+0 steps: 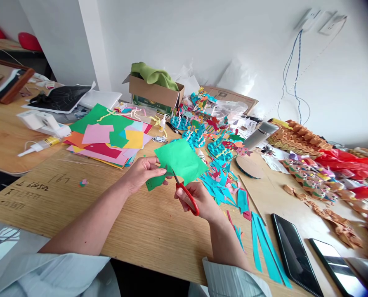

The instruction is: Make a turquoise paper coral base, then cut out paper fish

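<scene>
My left hand (142,173) pinches the near left edge of a green paper sheet (179,161) held above the wooden table (147,227). My right hand (198,200) grips red-handled scissors (185,194), fingers through the loops. The blades point up and left into the sheet's lower edge, beside a partly cut flap of green paper under my left fingers.
A stack of coloured paper (109,138) lies at the left, a glue bottle (38,145) further left. Teal paper scraps and strips (227,192) lie right of my hands. Two dark phones (292,253) rest at the near right. A cardboard box (154,93) and paper crafts stand behind.
</scene>
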The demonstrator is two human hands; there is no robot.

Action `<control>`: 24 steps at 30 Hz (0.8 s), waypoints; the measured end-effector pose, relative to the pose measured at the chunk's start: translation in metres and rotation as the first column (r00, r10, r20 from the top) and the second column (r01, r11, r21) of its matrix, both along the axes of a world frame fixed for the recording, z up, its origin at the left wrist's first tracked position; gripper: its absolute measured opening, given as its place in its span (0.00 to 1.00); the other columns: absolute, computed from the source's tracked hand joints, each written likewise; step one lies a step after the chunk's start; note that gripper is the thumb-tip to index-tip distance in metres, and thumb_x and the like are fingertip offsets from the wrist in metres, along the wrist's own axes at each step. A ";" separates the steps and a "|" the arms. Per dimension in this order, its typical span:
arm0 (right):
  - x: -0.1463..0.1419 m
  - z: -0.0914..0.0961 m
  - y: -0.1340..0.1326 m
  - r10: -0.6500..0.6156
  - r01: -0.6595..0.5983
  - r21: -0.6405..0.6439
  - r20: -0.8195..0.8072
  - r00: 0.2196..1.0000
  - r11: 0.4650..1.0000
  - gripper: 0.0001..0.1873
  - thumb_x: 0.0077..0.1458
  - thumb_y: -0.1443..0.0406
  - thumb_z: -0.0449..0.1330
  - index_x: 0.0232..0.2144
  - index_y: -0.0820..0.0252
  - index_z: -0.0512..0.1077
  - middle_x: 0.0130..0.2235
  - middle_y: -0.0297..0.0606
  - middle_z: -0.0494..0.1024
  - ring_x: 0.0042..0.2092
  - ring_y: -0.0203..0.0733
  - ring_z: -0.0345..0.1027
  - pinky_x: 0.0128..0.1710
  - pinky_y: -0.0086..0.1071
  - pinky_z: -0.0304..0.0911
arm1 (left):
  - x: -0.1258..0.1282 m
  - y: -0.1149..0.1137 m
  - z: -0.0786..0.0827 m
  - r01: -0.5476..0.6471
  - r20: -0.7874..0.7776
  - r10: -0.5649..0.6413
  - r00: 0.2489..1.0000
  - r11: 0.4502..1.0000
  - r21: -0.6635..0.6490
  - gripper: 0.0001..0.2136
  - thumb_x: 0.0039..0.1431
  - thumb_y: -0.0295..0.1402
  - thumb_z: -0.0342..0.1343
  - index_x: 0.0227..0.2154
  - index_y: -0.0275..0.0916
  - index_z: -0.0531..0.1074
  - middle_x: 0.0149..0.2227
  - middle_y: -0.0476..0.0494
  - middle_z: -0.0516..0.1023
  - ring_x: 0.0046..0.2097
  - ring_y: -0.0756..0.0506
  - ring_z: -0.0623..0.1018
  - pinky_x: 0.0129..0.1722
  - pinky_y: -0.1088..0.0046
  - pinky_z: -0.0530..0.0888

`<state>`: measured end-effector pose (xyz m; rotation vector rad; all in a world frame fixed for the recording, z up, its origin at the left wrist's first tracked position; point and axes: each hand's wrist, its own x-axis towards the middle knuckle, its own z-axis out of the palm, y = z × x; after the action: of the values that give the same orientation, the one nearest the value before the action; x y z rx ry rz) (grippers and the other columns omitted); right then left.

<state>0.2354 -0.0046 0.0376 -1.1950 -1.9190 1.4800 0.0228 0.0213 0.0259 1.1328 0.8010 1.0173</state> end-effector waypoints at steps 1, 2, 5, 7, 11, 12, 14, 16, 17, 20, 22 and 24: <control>0.001 -0.001 0.000 -0.011 0.011 0.000 0.012 1.000 1.000 0.32 0.49 0.38 0.58 0.20 0.62 0.67 0.14 0.32 0.66 0.16 0.29 0.54 0.17 0.26 0.48 | 0.000 0.000 0.000 0.001 -0.007 -0.001 1.000 1.000 0.000 0.21 0.48 0.39 0.68 0.42 0.32 0.76 0.30 0.40 0.83 0.30 0.45 0.82 0.32 0.71 0.77; 0.002 -0.002 0.000 -0.020 0.020 -0.002 0.020 1.000 1.000 0.31 0.49 0.39 0.59 0.20 0.62 0.67 0.14 0.32 0.67 0.16 0.29 0.54 0.16 0.26 0.48 | -0.001 0.000 -0.001 0.003 -0.012 -0.003 1.000 1.000 0.002 0.20 0.48 0.39 0.68 0.42 0.33 0.76 0.31 0.40 0.83 0.30 0.44 0.82 0.32 0.70 0.78; 0.004 -0.003 0.000 -0.029 0.029 -0.009 0.019 0.999 1.000 0.30 0.50 0.41 0.60 0.20 0.62 0.68 0.14 0.32 0.68 0.16 0.29 0.55 0.17 0.26 0.48 | -0.001 0.000 -0.001 0.001 -0.015 -0.001 1.000 1.000 0.013 0.19 0.48 0.39 0.68 0.40 0.33 0.75 0.33 0.39 0.83 0.34 0.42 0.82 0.31 0.69 0.79; 0.003 -0.003 0.000 -0.024 0.024 -0.016 0.012 1.000 1.000 0.30 0.50 0.41 0.60 0.20 0.63 0.68 0.15 0.33 0.68 0.16 0.29 0.55 0.17 0.26 0.49 | 0.000 -0.001 -0.001 0.010 -0.020 -0.009 1.000 1.000 0.021 0.17 0.48 0.39 0.68 0.39 0.34 0.75 0.34 0.39 0.83 0.36 0.41 0.82 0.30 0.68 0.80; 0.002 -0.002 0.000 -0.021 0.021 -0.032 0.001 1.000 0.999 0.30 0.49 0.41 0.60 0.21 0.63 0.69 0.16 0.34 0.69 0.17 0.30 0.56 0.17 0.26 0.49 | 0.001 -0.002 0.000 0.043 -0.042 -0.043 0.998 0.999 0.014 0.16 0.50 0.38 0.67 0.38 0.34 0.75 0.36 0.38 0.83 0.37 0.40 0.82 0.30 0.67 0.80; 0.001 -0.002 0.000 -0.018 0.018 -0.032 -0.001 1.000 0.999 0.30 0.49 0.40 0.60 0.21 0.63 0.69 0.16 0.34 0.69 0.17 0.30 0.57 0.17 0.26 0.49 | 0.001 -0.002 0.000 0.046 -0.041 -0.045 0.998 0.999 0.010 0.16 0.50 0.38 0.67 0.38 0.34 0.75 0.37 0.37 0.83 0.38 0.40 0.82 0.30 0.67 0.80; 0.001 -0.002 0.000 -0.019 0.019 -0.027 0.000 1.000 0.999 0.30 0.49 0.40 0.61 0.21 0.63 0.69 0.15 0.33 0.68 0.16 0.30 0.56 0.16 0.26 0.49 | 0.001 -0.002 -0.001 0.046 -0.037 -0.045 0.998 0.999 0.008 0.18 0.49 0.39 0.67 0.40 0.34 0.75 0.37 0.37 0.83 0.38 0.40 0.82 0.30 0.67 0.80; 0.002 -0.002 0.001 -0.027 0.027 -0.024 0.010 1.000 0.999 0.30 0.49 0.40 0.61 0.21 0.63 0.70 0.14 0.33 0.68 0.16 0.30 0.55 0.16 0.26 0.49 | 0.000 -0.001 -0.002 0.049 -0.039 -0.049 0.998 0.999 0.016 0.19 0.49 0.39 0.67 0.42 0.34 0.75 0.37 0.37 0.83 0.38 0.40 0.82 0.30 0.67 0.80; 0.002 -0.002 0.001 -0.033 0.033 -0.024 0.016 0.999 0.999 0.30 0.49 0.40 0.61 0.21 0.63 0.69 0.14 0.33 0.68 0.15 0.30 0.55 0.16 0.26 0.49 | -0.001 0.000 -0.003 0.051 -0.040 -0.050 0.998 0.998 0.021 0.20 0.49 0.39 0.67 0.43 0.34 0.75 0.37 0.37 0.83 0.38 0.40 0.82 0.30 0.67 0.80; 0.002 -0.001 0.002 -0.034 0.034 -0.026 0.031 0.999 0.999 0.31 0.49 0.40 0.60 0.20 0.63 0.69 0.13 0.32 0.67 0.15 0.30 0.55 0.16 0.26 0.48 | -0.001 0.000 -0.004 0.058 -0.041 -0.057 0.998 0.998 0.029 0.21 0.49 0.39 0.67 0.44 0.34 0.74 0.38 0.36 0.83 0.37 0.40 0.82 0.29 0.67 0.80; 0.003 -0.001 0.002 -0.023 0.024 -0.023 0.034 0.999 0.999 0.31 0.50 0.39 0.59 0.21 0.63 0.70 0.14 0.33 0.68 0.15 0.30 0.55 0.16 0.26 0.49 | -0.001 0.000 -0.003 0.064 -0.043 -0.063 0.997 0.998 0.024 0.21 0.49 0.39 0.67 0.44 0.33 0.74 0.37 0.37 0.83 0.37 0.40 0.82 0.28 0.68 0.80; 0.004 -0.001 0.001 -0.007 0.007 -0.016 0.035 0.999 1.000 0.32 0.51 0.39 0.58 0.22 0.63 0.70 0.14 0.33 0.68 0.16 0.29 0.55 0.16 0.26 0.50 | -0.001 -0.001 -0.001 0.071 -0.048 -0.070 0.996 0.997 0.016 0.21 0.48 0.39 0.68 0.43 0.33 0.74 0.36 0.37 0.83 0.36 0.40 0.82 0.28 0.68 0.79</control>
<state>0.2392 -0.0033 0.0366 -1.2411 -1.9269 1.4835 0.0222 0.0206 0.0247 1.1957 0.7855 0.9437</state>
